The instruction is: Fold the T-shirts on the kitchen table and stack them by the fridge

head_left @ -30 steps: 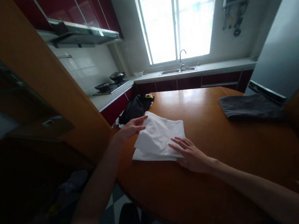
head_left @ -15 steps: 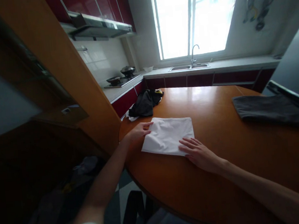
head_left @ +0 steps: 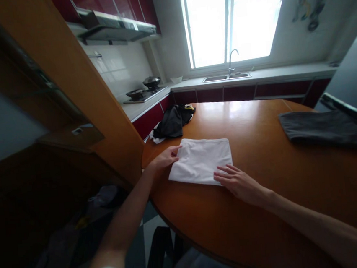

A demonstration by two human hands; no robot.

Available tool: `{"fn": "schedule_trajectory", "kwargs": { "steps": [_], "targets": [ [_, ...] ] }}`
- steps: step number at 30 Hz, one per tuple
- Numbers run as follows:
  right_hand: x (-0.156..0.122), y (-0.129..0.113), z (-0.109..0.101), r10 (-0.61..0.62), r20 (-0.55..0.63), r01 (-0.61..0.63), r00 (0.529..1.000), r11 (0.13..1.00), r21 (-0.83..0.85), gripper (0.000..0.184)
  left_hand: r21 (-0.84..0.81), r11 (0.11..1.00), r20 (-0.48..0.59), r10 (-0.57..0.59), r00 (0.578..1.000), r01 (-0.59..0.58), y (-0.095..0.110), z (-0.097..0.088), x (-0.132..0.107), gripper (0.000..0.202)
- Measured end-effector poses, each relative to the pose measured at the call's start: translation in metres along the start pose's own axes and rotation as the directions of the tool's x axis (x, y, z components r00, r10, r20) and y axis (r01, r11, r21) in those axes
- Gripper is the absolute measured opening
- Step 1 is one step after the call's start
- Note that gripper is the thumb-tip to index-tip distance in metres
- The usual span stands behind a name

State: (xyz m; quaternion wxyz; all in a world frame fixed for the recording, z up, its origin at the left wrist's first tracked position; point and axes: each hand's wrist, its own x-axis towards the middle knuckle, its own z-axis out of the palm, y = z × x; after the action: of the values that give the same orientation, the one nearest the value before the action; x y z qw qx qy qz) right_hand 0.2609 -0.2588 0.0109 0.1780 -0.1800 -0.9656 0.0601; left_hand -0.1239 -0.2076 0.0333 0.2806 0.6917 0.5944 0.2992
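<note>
A folded piece of white cloth (head_left: pixel 201 159) lies on the wooden table, with a few wrinkles toward its left side. My left hand (head_left: pixel 167 156) rests at the cloth's left edge, index finger and thumb apart and touching it; its other fingers are partly hidden. On the lower right corner lies my right hand (head_left: pixel 238 183), palm down with fingers stretched out over the fabric. Which kind of garment the white cloth is, I cannot tell.
Dark crumpled clothes (head_left: pixel 172 122) are heaped at the table's far left edge. A folded dark grey garment (head_left: pixel 320 131) lies on the right. The table's (head_left: pixel 263 231) curved edge runs close to me, a wooden partition (head_left: pixel 113 115) stands left, and a sink (head_left: pixel 215 79) is beyond.
Both hands stay at nearly the same spots on the white cloth. Its wrinkles look a little smoother. The view has shifted very slightly.
</note>
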Motion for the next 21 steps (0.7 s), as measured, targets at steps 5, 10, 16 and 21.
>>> {"fn": "schedule_trajectory", "kwargs": {
  "steps": [5, 10, 16, 21],
  "targets": [
    [0.001, -0.004, -0.005, 0.045, -0.024, -0.043, 0.999, 0.995, 0.087, 0.044, 0.357, 0.922, -0.158, 0.220, 0.962, -0.152, 0.013, 0.024, 0.017, 0.048],
    [0.004, 0.012, 0.000, 0.283, -0.123, -0.277, 0.951, 0.959, 0.065, 0.055, 0.561, 0.812, 0.050, 0.161, 0.986, -0.161, 0.028, 0.051, 0.036, 0.056],
    [-0.004, 0.020, 0.016, 0.337, 0.103, -0.339, 0.936, 0.941, -0.002, 0.067, 0.563, 0.825, 0.096, 0.000, 0.995, -0.054, 0.010, 0.058, 0.044, 0.066],
    [0.020, 0.042, 0.006, 0.481, -0.027, -0.481, 0.876, 0.877, 0.017, 0.062, 0.557, 0.826, 0.081, 0.041, 0.996, -0.080, 0.000, 0.060, 0.048, 0.068]
  ]
}}
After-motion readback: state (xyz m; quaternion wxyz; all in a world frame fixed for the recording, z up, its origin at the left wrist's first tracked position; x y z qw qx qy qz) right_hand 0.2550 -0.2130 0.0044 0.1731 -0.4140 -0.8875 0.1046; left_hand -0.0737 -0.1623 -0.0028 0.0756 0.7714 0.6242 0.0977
